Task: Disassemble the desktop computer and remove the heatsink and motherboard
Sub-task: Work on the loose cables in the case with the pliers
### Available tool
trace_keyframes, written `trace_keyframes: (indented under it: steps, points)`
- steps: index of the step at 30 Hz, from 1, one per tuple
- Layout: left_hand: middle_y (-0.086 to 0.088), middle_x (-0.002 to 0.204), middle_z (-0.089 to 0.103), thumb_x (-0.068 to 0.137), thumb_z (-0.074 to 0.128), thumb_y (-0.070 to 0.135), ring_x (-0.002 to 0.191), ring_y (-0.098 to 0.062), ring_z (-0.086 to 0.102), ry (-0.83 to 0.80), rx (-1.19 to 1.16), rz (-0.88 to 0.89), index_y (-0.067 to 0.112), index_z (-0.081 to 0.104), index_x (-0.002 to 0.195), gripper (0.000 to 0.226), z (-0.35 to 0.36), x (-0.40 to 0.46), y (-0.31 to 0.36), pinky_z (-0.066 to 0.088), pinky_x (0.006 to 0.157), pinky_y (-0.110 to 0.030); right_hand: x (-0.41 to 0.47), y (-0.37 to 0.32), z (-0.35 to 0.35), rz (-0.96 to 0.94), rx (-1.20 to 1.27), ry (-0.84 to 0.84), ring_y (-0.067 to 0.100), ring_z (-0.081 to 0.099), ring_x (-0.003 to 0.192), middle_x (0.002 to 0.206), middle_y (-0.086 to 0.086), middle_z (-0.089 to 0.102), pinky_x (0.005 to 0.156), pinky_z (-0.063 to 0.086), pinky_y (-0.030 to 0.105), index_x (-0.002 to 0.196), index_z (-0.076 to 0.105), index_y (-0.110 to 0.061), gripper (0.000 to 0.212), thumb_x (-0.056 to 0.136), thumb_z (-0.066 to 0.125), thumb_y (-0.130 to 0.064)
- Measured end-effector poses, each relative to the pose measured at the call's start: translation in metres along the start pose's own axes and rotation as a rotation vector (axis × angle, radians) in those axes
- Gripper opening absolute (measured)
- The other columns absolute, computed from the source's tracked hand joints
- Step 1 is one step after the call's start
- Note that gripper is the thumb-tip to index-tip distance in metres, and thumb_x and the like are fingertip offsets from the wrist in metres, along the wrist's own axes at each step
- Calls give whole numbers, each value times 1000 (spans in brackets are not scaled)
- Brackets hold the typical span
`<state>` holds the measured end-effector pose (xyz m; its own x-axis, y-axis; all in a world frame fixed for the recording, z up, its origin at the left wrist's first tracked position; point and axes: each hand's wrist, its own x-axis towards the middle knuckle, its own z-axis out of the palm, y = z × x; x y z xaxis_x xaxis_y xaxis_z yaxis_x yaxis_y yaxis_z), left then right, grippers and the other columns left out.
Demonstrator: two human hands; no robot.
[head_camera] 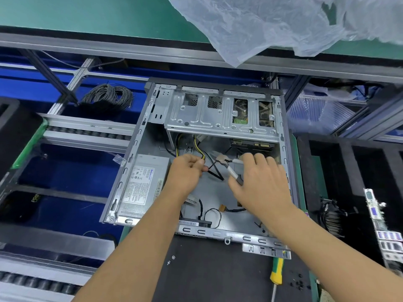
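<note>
Seen from the head camera, looking down: open computer case (152, 131) lying flat on a workbench, motherboard (380, 227) already out, resting in a black tray at right; left hand (188, 171) reaching in, fingers curled, pinching black cables (214, 170); right hand (261, 182) beside it, gripping white-handled pliers (233, 171); yellow-green screwdriver (277, 273) lying near the case's front edge.

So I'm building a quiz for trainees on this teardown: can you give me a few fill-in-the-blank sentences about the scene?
1. The left hand pinches a bundle of ____ inside the computer case.
2. The right hand holds a pair of ____.
3. The power supply sits on the ____ side of the case.
4. The screwdriver handle is yellow and ____.

Missing words: wires; cutters; left; green
</note>
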<state>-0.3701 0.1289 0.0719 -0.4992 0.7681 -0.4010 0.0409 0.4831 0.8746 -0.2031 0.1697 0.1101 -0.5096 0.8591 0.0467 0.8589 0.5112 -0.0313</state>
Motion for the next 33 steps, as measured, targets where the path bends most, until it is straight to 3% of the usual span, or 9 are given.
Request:
trace_keyframes:
  steps: [3,6,11,13,15,18,21,24,33]
  points:
    - [6,80,70,102,46,15,66,-2,58,4,25,2,15,61,94,16,0,-1,0,40,50,-1,1,-8,0,99,366,-3,21,52,74,83,-2,54,62,44,34,96,48,-21,29,82,45,-46]
    - [4,80,70,104,43,13,62,-2,58,5,28,0,10,62,99,20,0,-2,1,43,54,-7,12,-21,8,274,818,-212,15,56,69,78,-6,57,57,48,31,94,51,-26,22,84,53,-46]
    - [-4,76,64,102,42,7,48,5,54,40,-1,8,7,60,94,20,0,-2,2,43,47,-8,28,-39,38,343,1086,-271,16,51,66,81,-2,61,52,36,24,86,50,-31,15,85,65,-32]
    - [-5,78,64,101,43,7,57,-1,58,44,27,16,11,60,91,20,0,-2,1,47,55,-14,32,-45,43,362,1208,-301,16,53,66,87,0,65,54,41,28,85,53,-30,16,83,69,-35]
    - [-8,84,66,101,44,8,70,-11,58,40,22,16,16,60,88,22,0,-1,-2,51,68,-25,35,-48,46,327,1228,-310,19,60,73,83,-2,67,65,52,36,83,58,-29,17,80,73,-36]
    - [-2,73,62,101,45,12,62,-9,55,56,6,19,19,59,84,24,0,1,-3,46,53,-16,37,-49,51,332,1238,-289,24,65,86,83,1,68,81,54,43,83,61,-28,13,79,73,-30]
    - [0,70,59,102,45,13,53,0,53,59,10,16,15,61,90,20,1,3,-4,39,44,-8,38,-47,54,354,1308,-302,20,66,84,77,-6,68,67,53,32,83,62,-28,11,82,72,-24]
    - [2,70,58,102,45,15,52,1,51,68,13,23,12,63,98,18,0,5,-4,37,45,-7,38,-47,53,333,1426,-327,3,62,61,62,-11,67,50,42,13,87,60,-24,13,86,67,-13]
    - [1,85,66,103,45,18,72,-6,58,75,16,16,19,63,100,18,0,4,-5,41,58,-15,39,-51,56,337,1359,-273,-2,52,50,59,-13,61,48,40,12,82,57,-25,15,81,66,-14]
